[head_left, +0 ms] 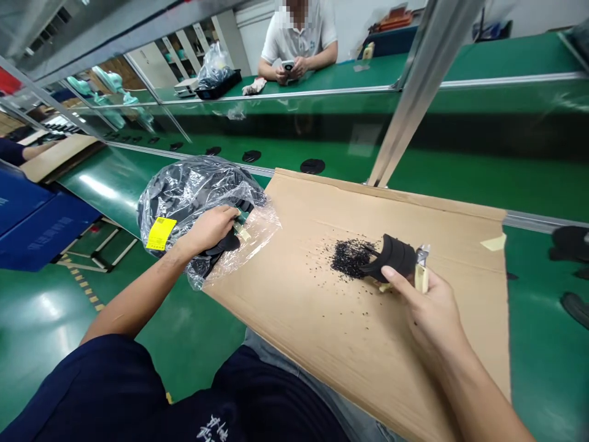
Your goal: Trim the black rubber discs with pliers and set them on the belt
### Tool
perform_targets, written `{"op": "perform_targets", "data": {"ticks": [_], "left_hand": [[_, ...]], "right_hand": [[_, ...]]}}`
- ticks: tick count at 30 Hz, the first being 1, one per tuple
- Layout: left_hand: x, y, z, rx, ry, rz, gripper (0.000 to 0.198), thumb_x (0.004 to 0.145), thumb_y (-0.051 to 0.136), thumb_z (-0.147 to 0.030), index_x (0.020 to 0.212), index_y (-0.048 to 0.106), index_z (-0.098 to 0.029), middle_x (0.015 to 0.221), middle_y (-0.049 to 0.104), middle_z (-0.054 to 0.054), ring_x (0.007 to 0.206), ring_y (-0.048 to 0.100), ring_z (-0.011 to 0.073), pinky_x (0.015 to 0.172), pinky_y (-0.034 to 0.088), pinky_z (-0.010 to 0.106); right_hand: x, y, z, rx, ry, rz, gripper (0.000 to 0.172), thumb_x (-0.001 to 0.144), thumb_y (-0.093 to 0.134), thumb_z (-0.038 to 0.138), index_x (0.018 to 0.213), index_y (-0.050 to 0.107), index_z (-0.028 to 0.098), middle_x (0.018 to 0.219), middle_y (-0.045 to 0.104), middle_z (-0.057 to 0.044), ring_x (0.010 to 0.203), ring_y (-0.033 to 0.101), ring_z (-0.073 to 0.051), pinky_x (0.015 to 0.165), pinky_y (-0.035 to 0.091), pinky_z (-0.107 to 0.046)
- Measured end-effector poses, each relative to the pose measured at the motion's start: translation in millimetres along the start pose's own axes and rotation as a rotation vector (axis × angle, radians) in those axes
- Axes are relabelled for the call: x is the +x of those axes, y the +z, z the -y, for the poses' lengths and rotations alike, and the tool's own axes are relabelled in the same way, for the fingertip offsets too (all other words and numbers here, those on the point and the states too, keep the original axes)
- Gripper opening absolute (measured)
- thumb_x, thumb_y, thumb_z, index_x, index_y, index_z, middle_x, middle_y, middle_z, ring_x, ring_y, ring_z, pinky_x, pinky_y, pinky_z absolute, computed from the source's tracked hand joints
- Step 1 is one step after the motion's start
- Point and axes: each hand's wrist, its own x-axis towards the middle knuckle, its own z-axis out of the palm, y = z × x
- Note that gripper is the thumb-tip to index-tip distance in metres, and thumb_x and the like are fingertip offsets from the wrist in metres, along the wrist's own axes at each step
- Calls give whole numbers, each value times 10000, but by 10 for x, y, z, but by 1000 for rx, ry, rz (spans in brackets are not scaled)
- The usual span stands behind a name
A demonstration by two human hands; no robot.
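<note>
within the right hand, black part

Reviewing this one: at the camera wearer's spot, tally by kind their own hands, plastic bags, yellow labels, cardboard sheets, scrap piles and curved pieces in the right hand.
Hands, left hand and right hand: 2
Plastic bag: 1
Yellow label: 1
Cardboard sheet: 1
Black scrap pile: 1
Curved black piece: 1
Total: 7
</note>
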Motion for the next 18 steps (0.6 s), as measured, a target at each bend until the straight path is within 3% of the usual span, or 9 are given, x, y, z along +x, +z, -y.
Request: {"op": "perform_targets", "data": {"ticks": [4, 8, 11, 15, 18], "left_hand": [[48, -77, -227, -403, 7, -342, 235, 934, 518, -314, 1065, 661, -180, 1099, 728, 88, 1022, 687, 258, 944, 560, 376], [122, -94, -766, -741, 174, -445, 180, 940, 593, -363, 961, 637, -190, 964, 707, 52, 937, 673, 208, 902, 555, 341], [169, -33, -1298, -833, 315, -542, 134, 949, 631, -332, 936, 631, -199, 960, 686, 49, 942, 647, 194, 893, 539, 342], [170, 138, -1939, -920, 506, -751, 26, 937, 684, -227, 937, 662, -212, 860, 656, 13, 736, 570, 129, 674, 502, 268], [149, 292, -2201, -1034, 617, -780, 74, 927, 695, -157, 971, 686, -215, 858, 682, 15, 688, 589, 109, 591, 489, 233]], "right_hand": [[-11, 6, -33, 5, -7, 45, 395, 688, 869, 546, 819, 700, 213, 701, 689, -19, 637, 625, -176, 602, 531, -317], [-33, 15, -46, 5, -44, 41, 429, 671, 870, 565, 766, 654, 207, 686, 652, -1, 632, 592, -158, 591, 507, -301], [-66, 29, -37, 55, 2, 47, 452, 635, 892, 558, 749, 636, 203, 673, 629, 13, 593, 557, -136, 565, 486, -287], [-123, 63, -8, 151, 71, 72, 465, 618, 899, 538, 863, 693, 200, 720, 673, 0, 639, 602, -154, 600, 518, -295], [-156, 79, 13, 190, 89, 70, 480, 595, 914, 520, 885, 707, 198, 774, 693, -4, 684, 622, -158, 642, 541, -301]]}}
